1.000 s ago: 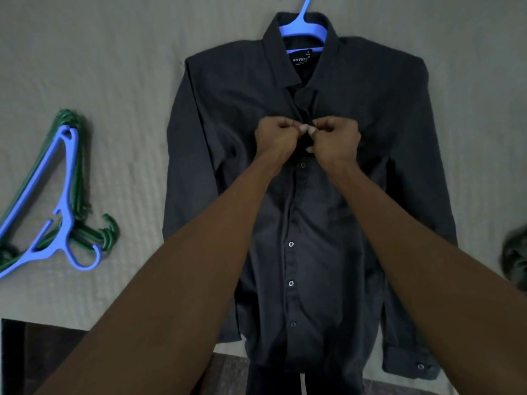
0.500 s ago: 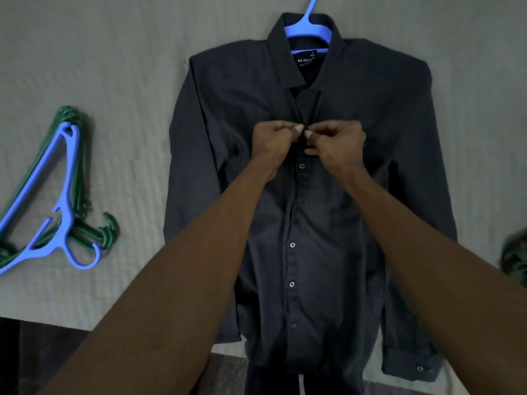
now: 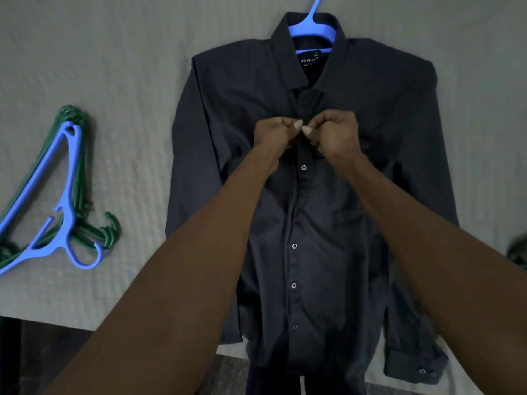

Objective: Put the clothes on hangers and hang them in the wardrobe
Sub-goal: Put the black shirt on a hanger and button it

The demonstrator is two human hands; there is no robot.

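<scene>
From the head camera, a dark shirt (image 3: 328, 223) lies flat and face up on a pale bedsheet (image 3: 128, 67), its collar at the top and its hem hanging over the near edge. A blue hanger (image 3: 312, 28) sits inside the collar, its hook pointing away off the top edge. Both arms reach in from below. The left hand (image 3: 273, 134) and the right hand (image 3: 333, 132) meet at the shirt's front strip just under the collar, each with fingers curled and thumb against forefinger, pinching the cloth there; the thumb tips almost touch. Below the hands, several small buttons run down the closed front. Well to the left on the sheet lies a second blue hanger (image 3: 61, 201) on top of a bunch of green hangers (image 3: 85, 223).
</scene>
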